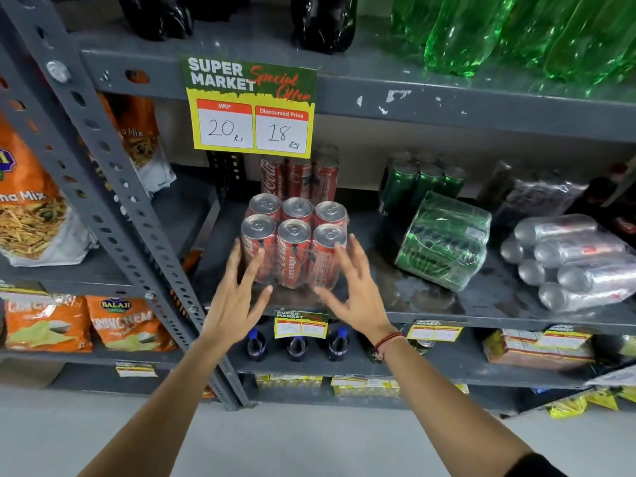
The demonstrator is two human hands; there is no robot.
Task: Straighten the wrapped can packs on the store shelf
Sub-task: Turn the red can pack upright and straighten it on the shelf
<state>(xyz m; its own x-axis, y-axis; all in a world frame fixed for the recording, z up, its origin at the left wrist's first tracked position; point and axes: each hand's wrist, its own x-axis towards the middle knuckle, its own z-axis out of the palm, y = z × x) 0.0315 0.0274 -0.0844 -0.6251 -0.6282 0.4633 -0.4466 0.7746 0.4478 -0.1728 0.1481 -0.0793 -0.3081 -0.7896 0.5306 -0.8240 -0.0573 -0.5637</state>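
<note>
A wrapped pack of red cans (292, 242) stands upright near the front of the grey metal shelf (430, 316). My left hand (237, 301) is at its left side and my right hand (354, 297) at its right side, both with fingers spread; whether they touch the wrap I cannot tell. A second red pack (299, 179) stands behind it. To the right, a wrapped green can pack (444, 241) lies tipped on its side, with an upright green pack (420, 182) behind. At far right a silver can pack (574, 263) lies on its side.
A yellow price sign (251, 108) hangs from the shelf above, right over the red packs. Dark and green bottles stand on the top shelf. Orange snack bags (31, 208) fill the left rack beyond a perforated upright (113, 187). Small bottles (296, 347) stand on the shelf below.
</note>
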